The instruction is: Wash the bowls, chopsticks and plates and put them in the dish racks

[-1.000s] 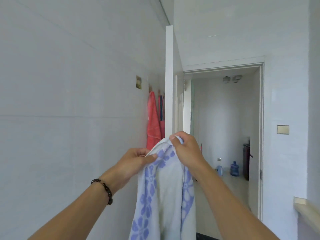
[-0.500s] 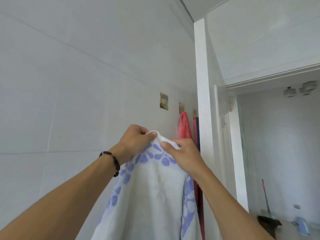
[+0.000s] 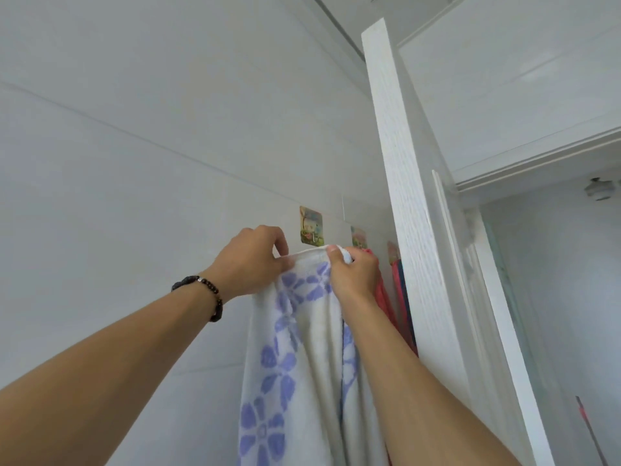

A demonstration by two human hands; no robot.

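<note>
Both hands, left hand (image 3: 250, 260) and right hand (image 3: 353, 275), pinch the towel's (image 3: 302, 364) top edge (white, purple flowers). It sits just below the wall hook (image 3: 311, 230).

- Two hands: left hand (image 3: 250, 260) and right hand (image 3: 353, 275), both pinching the top edge of one towel (image 3: 302, 364).
- Three wall hooks (image 3: 311, 225), just above and beyond the fingers.
- One bracelet (image 3: 205, 290).
- One red cloth (image 3: 383, 297), right of the fingers.
</note>
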